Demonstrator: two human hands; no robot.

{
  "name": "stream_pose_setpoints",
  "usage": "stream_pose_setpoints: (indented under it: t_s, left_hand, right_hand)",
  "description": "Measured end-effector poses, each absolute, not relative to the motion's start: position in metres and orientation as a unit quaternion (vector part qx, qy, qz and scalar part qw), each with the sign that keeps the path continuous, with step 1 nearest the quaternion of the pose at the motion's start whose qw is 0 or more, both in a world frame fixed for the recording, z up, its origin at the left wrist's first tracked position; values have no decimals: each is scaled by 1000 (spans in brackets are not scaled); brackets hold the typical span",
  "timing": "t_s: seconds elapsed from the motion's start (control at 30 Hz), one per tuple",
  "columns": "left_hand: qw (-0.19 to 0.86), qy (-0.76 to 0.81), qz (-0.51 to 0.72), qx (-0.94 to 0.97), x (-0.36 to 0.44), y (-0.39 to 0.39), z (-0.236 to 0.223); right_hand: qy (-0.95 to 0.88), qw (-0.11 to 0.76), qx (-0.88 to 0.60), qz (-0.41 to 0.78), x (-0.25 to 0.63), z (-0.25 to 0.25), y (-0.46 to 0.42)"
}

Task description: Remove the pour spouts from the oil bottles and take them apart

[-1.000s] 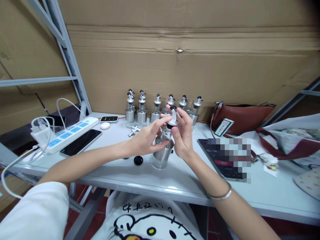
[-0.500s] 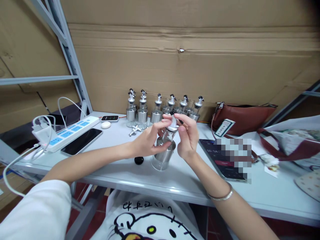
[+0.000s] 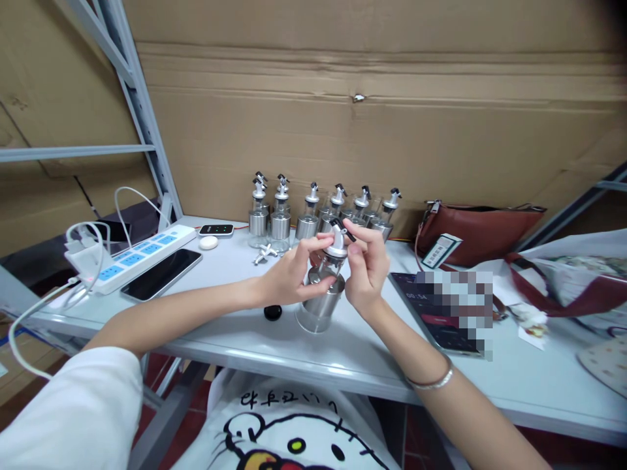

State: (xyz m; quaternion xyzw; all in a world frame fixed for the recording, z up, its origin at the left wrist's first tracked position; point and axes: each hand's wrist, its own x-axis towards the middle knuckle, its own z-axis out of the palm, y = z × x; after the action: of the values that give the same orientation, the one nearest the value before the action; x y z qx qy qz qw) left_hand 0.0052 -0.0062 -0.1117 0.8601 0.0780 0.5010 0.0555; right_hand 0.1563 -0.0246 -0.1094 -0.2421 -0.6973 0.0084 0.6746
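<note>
An oil bottle (image 3: 322, 305) of clear glass with a steel sleeve stands on the table before me. A silver pour spout (image 3: 336, 244) with a black flip cap (image 3: 349, 231) tops its neck. Wrapped around the neck, just under the spout, is my left hand (image 3: 296, 271), fingers behind and thumb in front. My right hand (image 3: 368, 264) pinches the black flip cap between thumb and index finger from the right. A small round black lid (image 3: 273, 313) lies left of the bottle's base.
Behind my hands, several similar bottles (image 3: 280, 225) stand in rows against the cardboard. A power strip (image 3: 142, 256), a phone (image 3: 161, 274) and white spout-like pieces (image 3: 264, 254) lie to the left. Rightward are a larger phone (image 3: 416, 303) and a brown bag (image 3: 484, 232).
My right fingers have shifted off the top of the spout toward its right side, so the black flip cap now shows. My left hand stays around the neck.
</note>
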Motion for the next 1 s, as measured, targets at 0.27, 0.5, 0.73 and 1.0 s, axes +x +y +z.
stream_pose_setpoints:
  t_s: [0.27, 0.5, 0.73, 1.0]
  left_hand:
    - [51, 148, 488, 858, 4, -17, -108]
    - [167, 222, 460, 843, -3, -3, -72]
    - [104, 328, 530, 775, 0, 69, -53]
    - [102, 366, 492, 783, 8, 112, -74]
  right_hand:
    - [-715, 665, -216, -20, 157, -109, -26]
    - [-725, 654, -199, -83, 172, -98, -17]
    - [-710, 666, -205, -104, 183, -89, -13]
    - [-736, 626, -220, -133, 183, -92, -11]
